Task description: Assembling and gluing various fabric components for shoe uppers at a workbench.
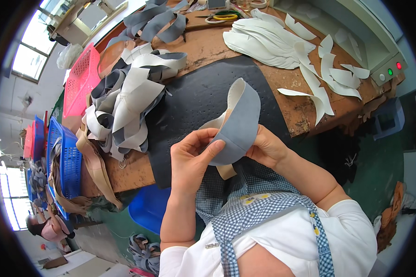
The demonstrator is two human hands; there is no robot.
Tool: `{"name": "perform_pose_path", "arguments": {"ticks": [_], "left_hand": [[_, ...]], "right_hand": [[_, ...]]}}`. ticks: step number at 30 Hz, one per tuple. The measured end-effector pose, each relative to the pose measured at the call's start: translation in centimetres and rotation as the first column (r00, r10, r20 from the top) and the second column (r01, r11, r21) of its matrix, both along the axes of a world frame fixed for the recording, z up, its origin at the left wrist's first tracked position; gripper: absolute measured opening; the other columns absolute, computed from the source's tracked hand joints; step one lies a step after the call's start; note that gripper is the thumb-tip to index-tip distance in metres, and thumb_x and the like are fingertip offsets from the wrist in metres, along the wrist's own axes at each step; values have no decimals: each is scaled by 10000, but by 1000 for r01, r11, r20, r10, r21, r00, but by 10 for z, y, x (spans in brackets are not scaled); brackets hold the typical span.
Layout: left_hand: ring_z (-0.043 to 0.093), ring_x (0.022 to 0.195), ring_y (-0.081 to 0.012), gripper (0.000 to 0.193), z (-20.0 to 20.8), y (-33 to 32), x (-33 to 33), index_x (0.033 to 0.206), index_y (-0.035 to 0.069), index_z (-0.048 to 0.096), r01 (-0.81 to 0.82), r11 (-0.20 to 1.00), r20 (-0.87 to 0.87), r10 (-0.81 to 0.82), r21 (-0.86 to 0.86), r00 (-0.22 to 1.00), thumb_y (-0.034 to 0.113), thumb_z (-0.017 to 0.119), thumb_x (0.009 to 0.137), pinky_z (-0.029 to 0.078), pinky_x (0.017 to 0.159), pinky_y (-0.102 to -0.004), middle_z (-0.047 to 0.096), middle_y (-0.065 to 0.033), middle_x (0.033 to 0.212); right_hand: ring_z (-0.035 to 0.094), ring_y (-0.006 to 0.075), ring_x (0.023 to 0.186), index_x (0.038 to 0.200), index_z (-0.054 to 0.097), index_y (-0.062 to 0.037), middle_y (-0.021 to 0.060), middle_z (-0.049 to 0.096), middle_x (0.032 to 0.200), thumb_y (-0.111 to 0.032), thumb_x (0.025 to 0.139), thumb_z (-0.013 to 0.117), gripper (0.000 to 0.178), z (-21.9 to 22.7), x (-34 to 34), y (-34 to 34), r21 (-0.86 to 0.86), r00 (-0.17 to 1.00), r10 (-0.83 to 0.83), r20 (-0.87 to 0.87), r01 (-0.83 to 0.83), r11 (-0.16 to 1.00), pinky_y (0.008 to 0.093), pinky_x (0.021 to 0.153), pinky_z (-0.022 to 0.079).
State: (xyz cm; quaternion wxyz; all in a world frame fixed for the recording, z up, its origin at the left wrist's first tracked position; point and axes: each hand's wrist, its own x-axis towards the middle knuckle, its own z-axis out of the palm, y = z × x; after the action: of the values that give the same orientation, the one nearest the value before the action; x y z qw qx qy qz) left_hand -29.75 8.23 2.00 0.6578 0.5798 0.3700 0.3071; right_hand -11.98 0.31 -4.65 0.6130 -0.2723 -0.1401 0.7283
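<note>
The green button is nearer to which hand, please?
Right: the right hand, holding the gray band, is left of the green button; the left hand, also holding it, is farther left.

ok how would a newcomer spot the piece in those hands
On the brown worktable, find the black mat. Over it, the left hand and right hand hold one curved strip, blue-grey outside and off-white inside. Unlike the heaped strips to its left, this one is held up alone.
</note>
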Motion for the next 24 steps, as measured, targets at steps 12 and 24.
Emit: {"name": "perform_pose_path", "arguments": {"ticks": [12, 24], "left_hand": [[604, 816, -86, 158, -20, 4, -7, 950, -16, 691, -20, 999, -73, 23, 36, 997, 41, 759, 819, 463, 781, -224, 681, -21, 890], [533, 873, -83, 121, -10, -3, -12, 964, -13, 642, 187, 981, -227, -171, 55, 959, 64, 672, 876, 424, 814, -233, 620, 0, 919]], "right_hand": [[605, 160, 1100, 1274, 514, -37, 64, 610, 1200, -83, 875, 696, 440, 2, -14, 1, 175, 761, -374, 530, 334, 926, 330, 975, 485], [623, 228, 1073, 1212, 540, 3, 135, 621, 1164, -83, 790, 694, 457, 26, 19, 9, 109, 982, 14, 189, -35, 993, 381, 927, 519]]}}
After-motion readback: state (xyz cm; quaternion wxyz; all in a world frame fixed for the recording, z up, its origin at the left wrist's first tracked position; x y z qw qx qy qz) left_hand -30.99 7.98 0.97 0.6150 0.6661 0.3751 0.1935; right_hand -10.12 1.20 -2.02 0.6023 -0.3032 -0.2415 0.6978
